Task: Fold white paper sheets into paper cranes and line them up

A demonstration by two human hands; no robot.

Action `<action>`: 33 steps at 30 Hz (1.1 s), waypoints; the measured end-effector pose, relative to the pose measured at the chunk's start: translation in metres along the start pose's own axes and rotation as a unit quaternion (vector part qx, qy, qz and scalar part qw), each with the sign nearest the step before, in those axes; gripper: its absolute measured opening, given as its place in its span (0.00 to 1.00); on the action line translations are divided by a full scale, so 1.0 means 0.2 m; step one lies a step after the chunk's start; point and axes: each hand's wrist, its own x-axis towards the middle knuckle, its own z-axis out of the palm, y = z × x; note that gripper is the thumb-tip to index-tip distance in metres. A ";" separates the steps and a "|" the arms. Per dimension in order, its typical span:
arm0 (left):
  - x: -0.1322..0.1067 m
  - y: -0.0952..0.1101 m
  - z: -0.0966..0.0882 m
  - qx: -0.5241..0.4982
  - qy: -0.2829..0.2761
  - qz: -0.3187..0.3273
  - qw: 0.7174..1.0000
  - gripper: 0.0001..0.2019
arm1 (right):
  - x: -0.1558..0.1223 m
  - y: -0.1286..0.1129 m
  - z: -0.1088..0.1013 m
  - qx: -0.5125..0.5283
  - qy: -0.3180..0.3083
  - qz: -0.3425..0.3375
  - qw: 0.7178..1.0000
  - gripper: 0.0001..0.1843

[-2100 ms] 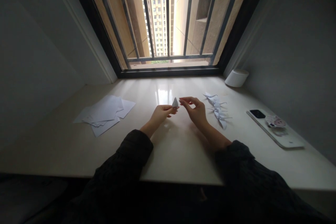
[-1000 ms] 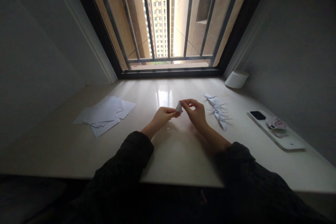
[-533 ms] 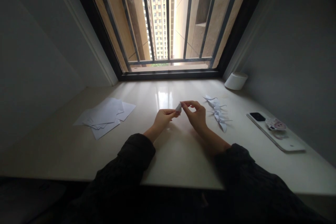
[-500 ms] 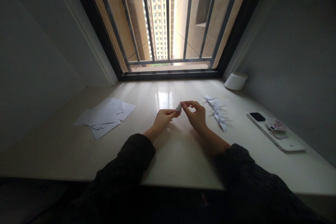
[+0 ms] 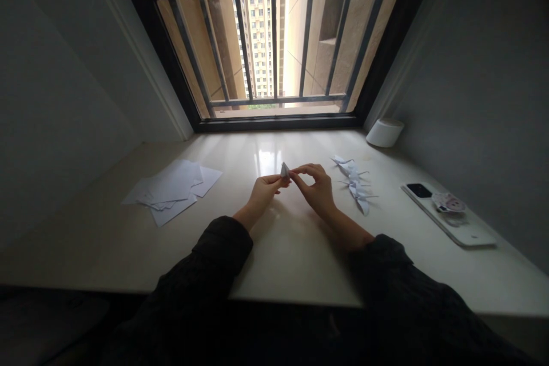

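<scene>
A small folded white paper piece (image 5: 285, 170) is held up above the pale desk (image 5: 283, 240) at the centre of the view. My left hand (image 5: 265, 190) pinches its lower left side. My right hand (image 5: 316, 185) pinches its right side with thumb and forefinger, the other fingers curled. Both forearms wear dark sleeves and reach in from the bottom edge. Several finished folded paper cranes (image 5: 355, 183) lie on the desk just right of my right hand.
A loose pile of white paper sheets (image 5: 171, 187) lies at the left. A white phone (image 5: 446, 214) with a round sticker grip rests at the right. A white round container (image 5: 385, 131) stands in the far right corner. A barred window (image 5: 274, 51) is behind the desk.
The paper piece stood up as a small peak, was tipped and pressed between both hands' fingertips, and now points up again. Both hands stayed at the desk's centre.
</scene>
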 end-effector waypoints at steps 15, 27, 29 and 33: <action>0.00 0.02 -0.02 0.072 -0.012 0.045 0.996 0.18 | 0.02 0.11 0.04 0.056 -0.031 0.054 0.996 0.11; 0.00 0.02 0.00 0.069 -0.023 0.045 0.996 0.19 | 0.02 0.08 0.02 0.013 -0.008 -0.003 1.000 0.07; -0.01 0.02 -0.01 0.059 -0.028 0.034 0.997 0.19 | 0.02 0.08 0.02 0.013 -0.001 -0.001 1.000 0.07; -0.01 0.01 -0.01 0.023 -0.029 0.006 0.999 0.19 | 0.02 0.09 0.03 0.041 0.004 0.019 0.999 0.06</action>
